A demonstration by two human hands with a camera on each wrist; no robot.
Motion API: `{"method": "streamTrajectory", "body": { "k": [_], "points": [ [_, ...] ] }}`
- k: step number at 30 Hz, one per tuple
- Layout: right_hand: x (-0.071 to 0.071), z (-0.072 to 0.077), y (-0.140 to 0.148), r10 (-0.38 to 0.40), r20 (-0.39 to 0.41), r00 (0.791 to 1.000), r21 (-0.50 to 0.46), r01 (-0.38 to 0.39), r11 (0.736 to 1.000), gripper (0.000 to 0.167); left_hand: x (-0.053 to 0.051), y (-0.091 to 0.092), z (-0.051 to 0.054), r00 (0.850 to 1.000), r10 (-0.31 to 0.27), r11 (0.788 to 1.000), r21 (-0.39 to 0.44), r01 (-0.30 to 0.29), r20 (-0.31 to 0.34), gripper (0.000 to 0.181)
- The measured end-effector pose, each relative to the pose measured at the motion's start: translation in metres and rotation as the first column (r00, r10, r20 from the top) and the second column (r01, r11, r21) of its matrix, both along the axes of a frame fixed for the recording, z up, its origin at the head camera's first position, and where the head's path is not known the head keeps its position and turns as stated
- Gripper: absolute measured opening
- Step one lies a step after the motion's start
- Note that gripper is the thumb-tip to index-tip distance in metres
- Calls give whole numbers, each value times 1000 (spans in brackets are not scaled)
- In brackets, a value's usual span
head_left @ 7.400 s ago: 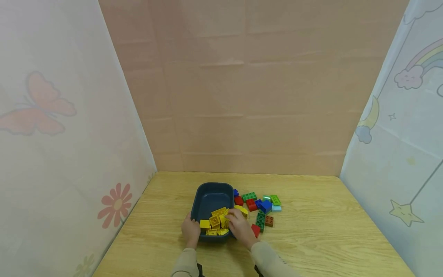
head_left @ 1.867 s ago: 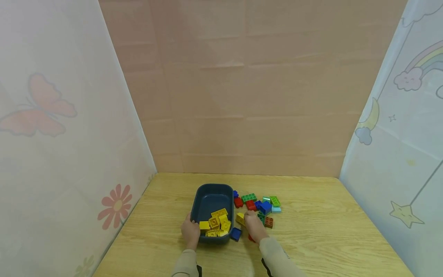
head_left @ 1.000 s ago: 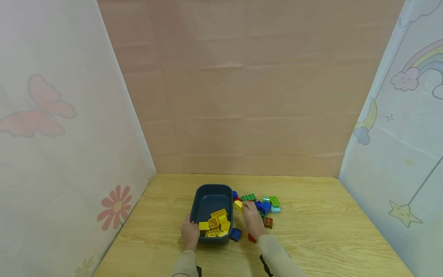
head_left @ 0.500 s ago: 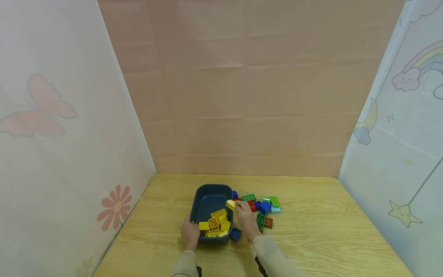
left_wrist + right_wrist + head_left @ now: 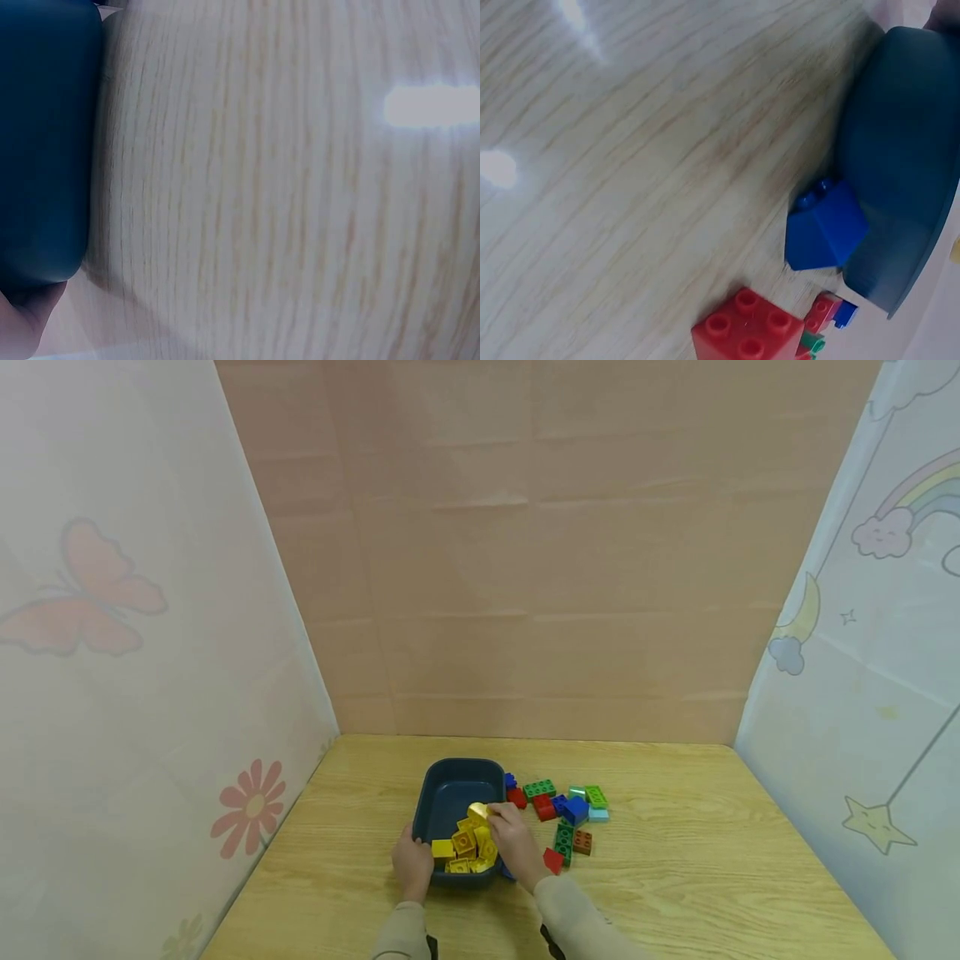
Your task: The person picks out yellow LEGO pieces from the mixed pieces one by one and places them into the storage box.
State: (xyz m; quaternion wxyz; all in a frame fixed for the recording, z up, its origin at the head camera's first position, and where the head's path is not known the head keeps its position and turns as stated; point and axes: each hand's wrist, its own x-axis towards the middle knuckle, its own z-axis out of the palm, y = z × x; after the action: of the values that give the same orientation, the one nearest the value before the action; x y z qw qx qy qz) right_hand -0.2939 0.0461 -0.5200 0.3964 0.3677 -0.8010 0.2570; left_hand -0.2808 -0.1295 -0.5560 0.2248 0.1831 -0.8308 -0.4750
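A dark blue plastic bin [image 5: 463, 765] stands on the table, with several yellow toy bricks [image 5: 465, 841] heaped at its near end. My left hand [image 5: 412, 865] grips the bin's left side near the front; the fingers under the rim are hidden. Over the right part of the bin, my right hand [image 5: 516, 846] pinches a yellow toy brick [image 5: 478, 812] with a rounded top, just above the heap. A blue brick [image 5: 826, 227] lies against the bin's outer right wall in the right wrist view, under the right hand. Close by is a red brick [image 5: 748, 330].
Right of the bin, loose bricks lie scattered on the wooden table [image 5: 675, 852]: a dark green brick [image 5: 564, 843], a brown brick [image 5: 582, 842], a large blue brick [image 5: 576, 811], a light blue brick [image 5: 598, 815], and several red and green ones. A peach backdrop [image 5: 525, 610] rises behind.
My right hand has lifted the rounded yellow brick from the table and carried it left over the bin. Earlier it was placing another yellow brick there. My left hand stays on the bin.
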Motion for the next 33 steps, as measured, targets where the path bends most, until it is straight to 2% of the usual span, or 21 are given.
{"method": "streamTrajectory", "body": {
  "k": [6,12,18,26,29,33],
  "points": [
    [2,-2,-5,86,3,996,-3,-86,996,26,-1,0,-1,1000,-1,1000,-3,1,-10,30],
    [5,-5,-7,114,4,993,46,-114,992,22,-1,0,-2,1000,4,1000,1,-4,-8,34],
    [5,-13,-8,81,58,995,99,-87,991,20,1,0,1,1000,0,1000,-4,0,10,34],
    [6,-15,-9,172,116,978,82,-182,980,20,-1,0,1,1000,2,1000,13,-3,27,37],
    [7,-15,-8,167,138,976,116,-183,976,20,-2,0,-1,999,7,1000,27,-8,38,39],
    [10,-18,-6,149,211,966,180,-188,966,17,-1,0,-1,999,3,999,38,-4,34,39]
  ]
}}
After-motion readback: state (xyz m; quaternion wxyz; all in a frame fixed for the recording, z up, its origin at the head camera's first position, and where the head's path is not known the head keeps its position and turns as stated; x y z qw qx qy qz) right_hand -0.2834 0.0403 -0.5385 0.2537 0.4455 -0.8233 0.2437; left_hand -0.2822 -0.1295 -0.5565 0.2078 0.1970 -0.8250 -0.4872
